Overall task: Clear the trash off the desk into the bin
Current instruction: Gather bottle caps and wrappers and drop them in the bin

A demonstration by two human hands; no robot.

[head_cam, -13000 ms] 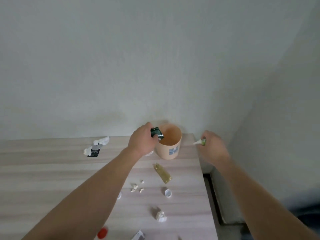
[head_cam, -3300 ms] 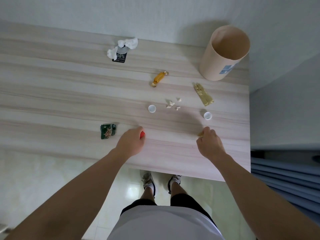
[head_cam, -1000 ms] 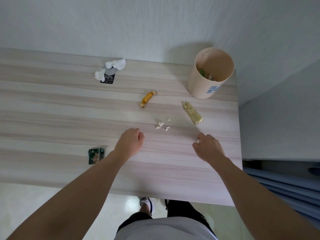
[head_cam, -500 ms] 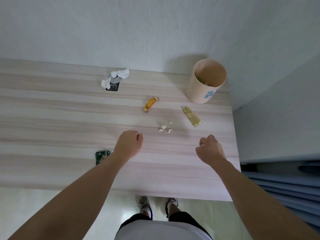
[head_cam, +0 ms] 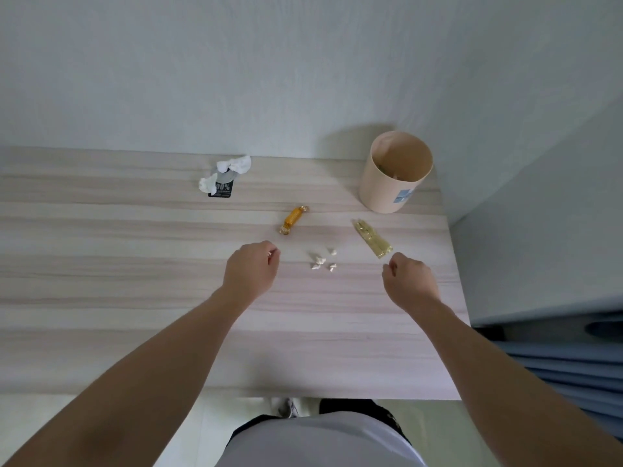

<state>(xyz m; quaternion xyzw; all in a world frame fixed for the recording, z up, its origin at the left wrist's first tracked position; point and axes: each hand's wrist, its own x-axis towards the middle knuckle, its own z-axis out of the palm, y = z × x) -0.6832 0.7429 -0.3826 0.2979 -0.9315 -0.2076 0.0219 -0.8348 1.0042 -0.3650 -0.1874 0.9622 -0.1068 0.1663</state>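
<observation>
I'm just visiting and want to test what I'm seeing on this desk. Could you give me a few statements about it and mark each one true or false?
1. The bin stands upright at the desk's far right corner. True.
2. The orange candy lies inside the bin. False: it lies on the desk, left of the bin.
3. Both hands are closed into loose fists above the desk. True: left hand, right hand.
4. The gold wrapper is pinched in the right hand. False: it lies on the desk, apart from that hand.
5. The white crumbs lie between the hands. True.
</observation>
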